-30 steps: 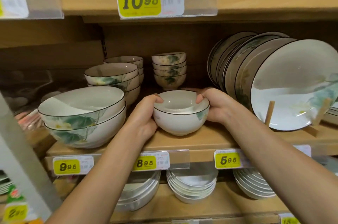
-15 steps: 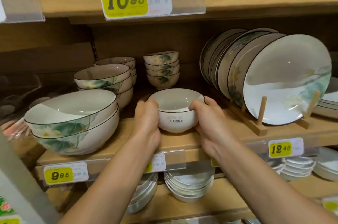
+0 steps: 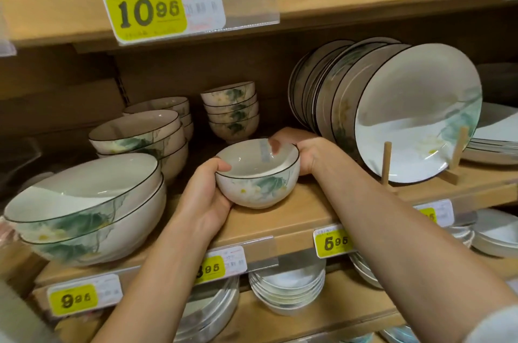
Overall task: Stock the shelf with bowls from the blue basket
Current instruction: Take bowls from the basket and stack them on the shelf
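Your head camera looks forward and slightly down, close to the middle shelf (image 3: pixel 294 219), from just in front.

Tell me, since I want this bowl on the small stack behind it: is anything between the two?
Nothing visible. The bowl, held by the left hand and right hand, sits on the shelf just in front of the small stack. Only bare shelf lies between them; the plates stand off to the right.
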The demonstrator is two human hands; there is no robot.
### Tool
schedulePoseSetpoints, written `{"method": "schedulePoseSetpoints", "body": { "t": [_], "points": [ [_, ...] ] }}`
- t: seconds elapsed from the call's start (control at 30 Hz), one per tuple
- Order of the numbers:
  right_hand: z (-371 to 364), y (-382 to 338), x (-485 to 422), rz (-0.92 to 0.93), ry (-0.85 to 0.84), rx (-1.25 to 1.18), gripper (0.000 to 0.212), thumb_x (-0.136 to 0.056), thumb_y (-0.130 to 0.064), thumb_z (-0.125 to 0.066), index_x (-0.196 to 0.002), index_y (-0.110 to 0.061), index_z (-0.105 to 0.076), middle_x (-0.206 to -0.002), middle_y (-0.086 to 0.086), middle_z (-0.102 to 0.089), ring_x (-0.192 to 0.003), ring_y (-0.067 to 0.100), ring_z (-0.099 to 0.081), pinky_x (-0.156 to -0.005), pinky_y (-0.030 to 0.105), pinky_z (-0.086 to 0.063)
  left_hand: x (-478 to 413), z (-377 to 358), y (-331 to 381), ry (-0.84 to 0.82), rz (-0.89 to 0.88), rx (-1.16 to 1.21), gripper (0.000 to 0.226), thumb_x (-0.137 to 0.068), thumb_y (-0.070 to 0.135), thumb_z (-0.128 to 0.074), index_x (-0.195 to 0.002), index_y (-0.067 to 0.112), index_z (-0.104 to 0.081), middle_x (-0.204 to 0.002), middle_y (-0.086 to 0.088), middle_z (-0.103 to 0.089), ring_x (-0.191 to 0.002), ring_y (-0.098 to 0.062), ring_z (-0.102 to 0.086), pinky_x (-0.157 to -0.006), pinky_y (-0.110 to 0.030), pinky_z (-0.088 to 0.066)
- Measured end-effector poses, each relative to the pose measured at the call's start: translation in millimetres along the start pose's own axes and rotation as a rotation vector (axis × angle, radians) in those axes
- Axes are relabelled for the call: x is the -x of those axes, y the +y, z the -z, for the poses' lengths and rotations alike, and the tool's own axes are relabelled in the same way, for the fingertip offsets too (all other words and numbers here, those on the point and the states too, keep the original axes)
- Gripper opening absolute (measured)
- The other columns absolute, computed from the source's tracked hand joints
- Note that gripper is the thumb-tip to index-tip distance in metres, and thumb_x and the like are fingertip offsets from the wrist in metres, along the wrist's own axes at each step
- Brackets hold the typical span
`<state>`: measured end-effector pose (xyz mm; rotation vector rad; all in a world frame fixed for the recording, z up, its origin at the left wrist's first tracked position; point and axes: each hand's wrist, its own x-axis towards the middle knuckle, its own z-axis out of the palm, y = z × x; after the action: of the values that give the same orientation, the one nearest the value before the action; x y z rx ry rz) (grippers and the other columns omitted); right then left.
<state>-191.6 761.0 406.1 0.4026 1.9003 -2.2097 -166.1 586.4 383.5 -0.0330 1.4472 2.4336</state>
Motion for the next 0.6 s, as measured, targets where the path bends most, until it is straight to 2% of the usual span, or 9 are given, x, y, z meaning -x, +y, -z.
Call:
{"method": "schedulePoseSetpoints", "body": {
  "t": [0.1,0.2,0.23,0.27,0.33,0.4,0.5,0.6],
  "points": [
    [-4,4,7,0.044,-0.011,-0.087,0.014,-0.085,-0.001,-0.051,-0.091,0.001,-0.063,-0.083,0.020,-0.067,-0.083,0.036,-0.065,-0.077,0.042,-0.055,-2,1,1,0.069,-0.061,0.005,0.041,-0.088,0.006,-0.047,-0.128,0.006,-0.055,-0.113,-0.018,-0.069,-0.106,-0.033,-0.066,-0.096,-0.052,-0.050],
    [2,24,20,0.244,0.277,-0.168,0.014,-0.082,-0.015,-0.060,-0.094,-0.010,-0.065,-0.096,0.011,-0.068,-0.097,0.028,-0.063,-0.080,0.038,-0.053,9,8,-6,0.153,-0.205,-0.019,0.027,-0.091,0.016,-0.053,-0.117,0.010,-0.060,-0.098,-0.005,-0.071,-0.096,-0.018,-0.068,-0.086,-0.039,-0.055],
    [4,36,28,0.296,0.302,-0.190,0.017,-0.082,-0.021,-0.061,-0.097,-0.014,-0.066,-0.097,0.008,-0.070,-0.099,0.025,-0.063,-0.080,0.037,-0.053,15,12,-11,0.128,-0.243,-0.029,0.021,-0.092,0.020,-0.053,-0.108,0.012,-0.064,-0.090,0.000,-0.071,-0.091,-0.013,-0.069,-0.081,-0.035,-0.054],
    [0,44,37,0.333,0.242,-0.220,0.019,-0.081,-0.027,-0.060,-0.096,-0.017,-0.068,-0.094,0.004,-0.072,-0.098,0.022,-0.065,-0.082,0.037,-0.053,22,11,-13,0.080,-0.272,-0.038,0.021,-0.093,0.023,-0.050,-0.100,0.014,-0.068,-0.086,0.003,-0.072,-0.087,-0.010,-0.070,-0.078,-0.031,-0.053],
    [-14,54,48,0.320,0.126,-0.246,0.034,-0.077,-0.037,-0.059,-0.103,-0.018,-0.068,-0.094,0.002,-0.075,-0.096,0.021,-0.068,-0.089,0.041,-0.053,27,3,-18,0.000,-0.284,-0.056,0.035,-0.096,0.028,-0.042,-0.090,0.016,-0.075,-0.089,-0.001,-0.076,-0.086,-0.011,-0.073,-0.072,-0.026,-0.055],
    [-27,48,41,0.327,0.178,-0.219,0.050,-0.074,-0.040,-0.057,-0.117,-0.014,-0.063,-0.101,0.008,-0.074,-0.096,0.024,-0.070,-0.091,0.043,-0.054,24,-11,-17,0.008,-0.292,-0.068,0.042,-0.098,0.031,-0.036,-0.097,0.011,-0.074,-0.093,-0.009,-0.076,-0.087,-0.018,-0.073,-0.064,-0.025,-0.057],
    [-35,14,22,0.350,0.269,-0.266,0.047,-0.085,-0.033,-0.050,-0.127,-0.012,-0.055,-0.109,0.014,-0.069,-0.096,0.029,-0.068,-0.084,0.040,-0.056,6,-31,5,0.061,-0.355,-0.024,0.040,-0.099,0.030,-0.032,-0.097,0.013,-0.069,-0.086,-0.007,-0.077,-0.081,-0.018,-0.074,-0.064,-0.026,-0.056],
    [-35,-33,0,0.387,0.299,-0.281,0.046,-0.088,-0.041,-0.048,-0.125,-0.014,-0.054,-0.112,0.017,-0.065,-0.095,0.031,-0.064,-0.081,0.038,-0.053,-20,-52,34,0.123,-0.405,-0.007,0.030,-0.099,0.035,-0.038,-0.094,0.022,-0.064,-0.082,-0.001,-0.075,-0.075,-0.016,-0.071,-0.067,-0.025,-0.054]
  ]
}}
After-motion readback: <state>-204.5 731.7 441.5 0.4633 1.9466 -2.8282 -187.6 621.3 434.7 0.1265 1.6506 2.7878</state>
